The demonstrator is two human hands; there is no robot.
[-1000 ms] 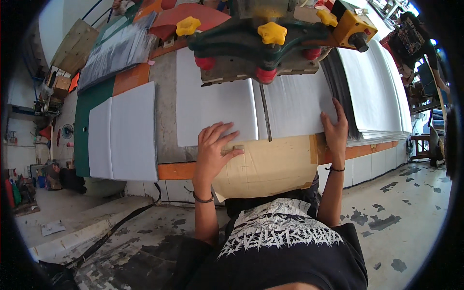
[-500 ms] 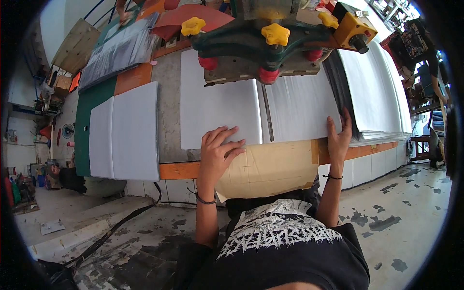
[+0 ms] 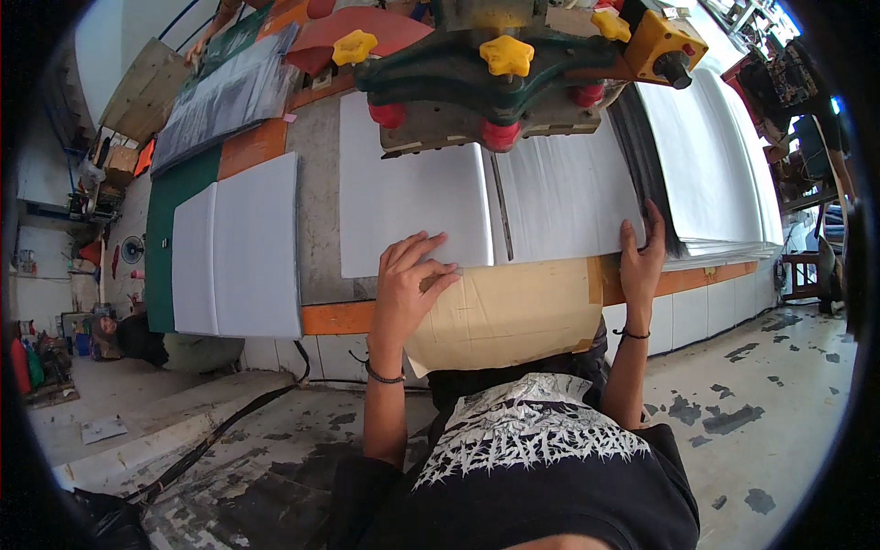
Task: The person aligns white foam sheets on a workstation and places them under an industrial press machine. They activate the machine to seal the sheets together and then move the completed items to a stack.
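My left hand [image 3: 409, 275] is at the near edge of a white sheet [image 3: 412, 197]. Its thumb and forefinger are pinched together on that edge, with the other fingers bent over the paper. My right hand [image 3: 643, 255] has thumb and fingers apart, by the near right corner of a second white sheet [image 3: 568, 202]; its fingertips touch the dark strip beside it. A narrow dark slot [image 3: 500, 206] runs between the two sheets. Tan cardboard [image 3: 504, 312] hangs over the table's front edge below my hands. A green press head [image 3: 500, 78] covers the sheets' far part.
Yellow star knobs [image 3: 506, 56] and a yellow control box [image 3: 667, 50] are on the press. A white paper stack [image 3: 710, 165] lies at right, a folded white sheet [image 3: 252, 247] at left, plastic-wrapped stacks [image 3: 225, 101] beyond. A co-worker's arm shows at upper left. A cable [image 3: 211, 422] crosses the floor.
The whole view has shifted slightly. My hands keep nearly the same places on the sheets. At the far upper left, the co-worker's hand has moved left.
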